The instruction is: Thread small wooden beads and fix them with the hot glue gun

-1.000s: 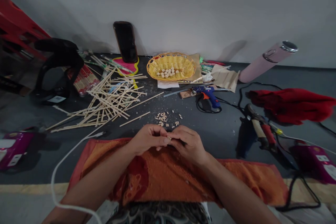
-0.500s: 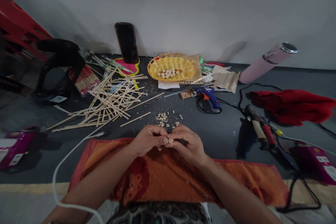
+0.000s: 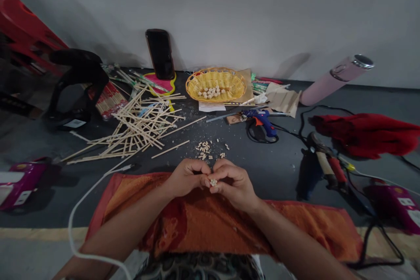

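A small cluster of short wooden stick pieces point(image 3: 213, 182), its round cut ends facing me, is pinched between my two hands. My left hand point(image 3: 190, 177) grips it from the left with thumb and fingertips. From the other side, my right hand point(image 3: 234, 183) holds it between thumb and forefinger. Just beyond my fingers, loose short stick pieces point(image 3: 204, 148) lie scattered on the dark tabletop. An orange towel point(image 3: 210, 223) is spread under my hands and forearms. Farther back, a yellow wicker basket point(image 3: 229, 82) contains several similar small clusters point(image 3: 211, 92).
Long thin wooden sticks point(image 3: 141, 124) are heaped at left. A blue glue gun point(image 3: 262, 121) with its cable lies right of centre. Pliers point(image 3: 328, 164), a red cloth point(image 3: 367, 133) and a pink flask point(image 3: 337, 79) are at right. A phone point(image 3: 160, 54) leans on the wall; a white cable point(image 3: 74, 218) crosses at left.
The cluster has been turned so that its cut ends show more fully. Both hands have stayed close together, moving slightly; the view has shifted a little.
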Demonstrator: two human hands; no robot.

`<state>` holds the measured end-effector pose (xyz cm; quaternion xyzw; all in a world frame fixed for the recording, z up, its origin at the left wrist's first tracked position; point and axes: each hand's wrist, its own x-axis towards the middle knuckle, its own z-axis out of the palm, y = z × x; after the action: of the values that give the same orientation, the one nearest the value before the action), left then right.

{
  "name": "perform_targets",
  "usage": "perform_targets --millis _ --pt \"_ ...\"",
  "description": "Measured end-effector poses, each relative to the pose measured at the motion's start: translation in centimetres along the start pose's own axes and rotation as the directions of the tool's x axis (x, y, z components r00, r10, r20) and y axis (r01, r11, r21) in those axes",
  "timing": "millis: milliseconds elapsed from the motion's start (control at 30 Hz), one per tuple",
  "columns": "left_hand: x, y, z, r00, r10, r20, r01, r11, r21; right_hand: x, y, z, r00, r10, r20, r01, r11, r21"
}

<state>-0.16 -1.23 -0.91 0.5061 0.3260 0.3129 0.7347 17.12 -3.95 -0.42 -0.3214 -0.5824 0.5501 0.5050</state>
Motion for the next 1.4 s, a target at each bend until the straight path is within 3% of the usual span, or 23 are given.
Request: perform_targets --millis 300,533,700,1100,1400 --pt "0.0 -0.1 -0.1 0.999 0.031 0.019 -0.032 0.999 0.028 0.0 -0.1 0.1 1.0 -0.024 -0.006 0.024 0.999 -0.029" --pt "0.2 0.2 0.0 0.997 -0.066 -0.03 0.066 0.998 0.021 0.4 -0.2 -1.1 0.989 -0.14 -0.042 0.111 0.905 -0.41" --pt "0.3 0.2 0.1 0.995 -0.078 -0.066 0.079 0.997 0.011 0.6 0.0 -1.5 0.978 -0.209 0.019 0.188 0.833 -0.521" --pt "0.3 0.3 0.0 0.989 -0.116 -0.086 0.117 0.993 0.003 0.7 -0.6 -2.4 0.96 -0.268 0.083 0.272 0.814 -0.513" --pt "0.2 -0.1 -0.2 0.996 -0.069 -0.063 0.068 0.997 -0.03 0.4 -0.2 -1.9 0.982 -0.174 0.072 0.188 0.917 -0.352"
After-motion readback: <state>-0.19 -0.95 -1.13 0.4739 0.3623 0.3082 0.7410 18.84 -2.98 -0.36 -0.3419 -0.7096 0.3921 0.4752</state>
